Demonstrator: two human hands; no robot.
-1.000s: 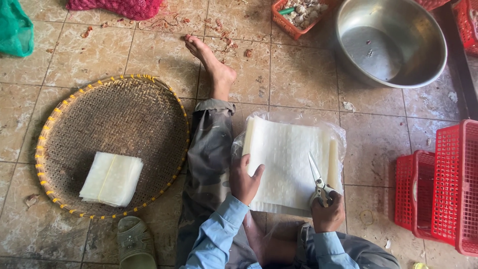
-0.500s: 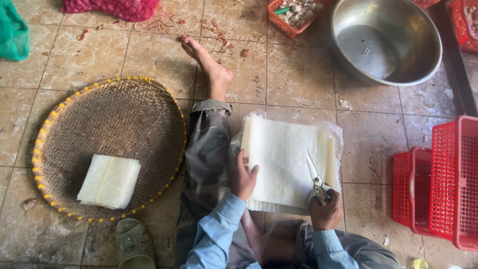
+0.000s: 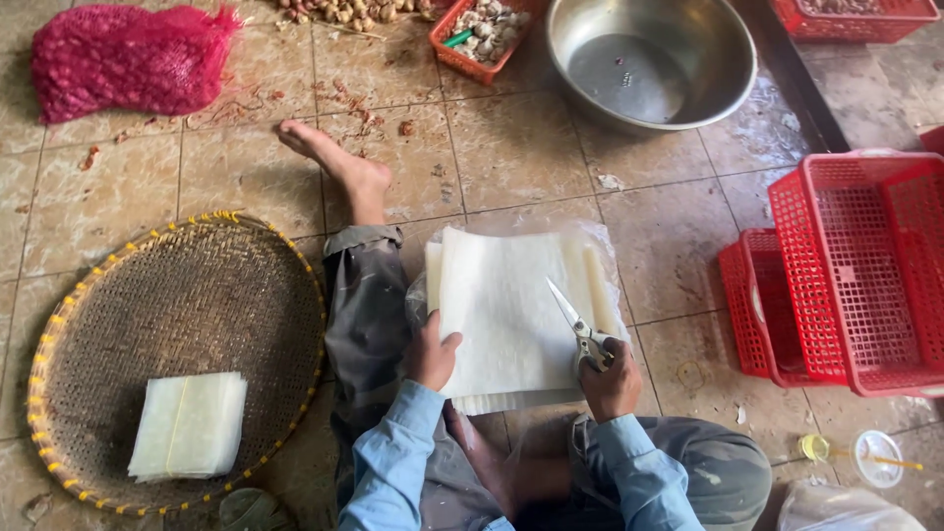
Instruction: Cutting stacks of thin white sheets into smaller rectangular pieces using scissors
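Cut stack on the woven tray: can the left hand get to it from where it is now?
Probably yes. The left hand rests on the white sheets; the cut stack lies on the woven tray to its left, with only the person's leg between.

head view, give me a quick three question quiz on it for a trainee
1. True or false: the right hand holds metal scissors over the stack of thin white square sheets.
2. Where does the smaller pile of cut white sheets lie?
A. in the round steel bowl
B. on the round woven bamboo tray
C. in the red plastic mesh baskets
3. Fill in: the left hand presses on the ____ edge of the stack, as the camera sees it.

Key
1. True
2. B
3. left
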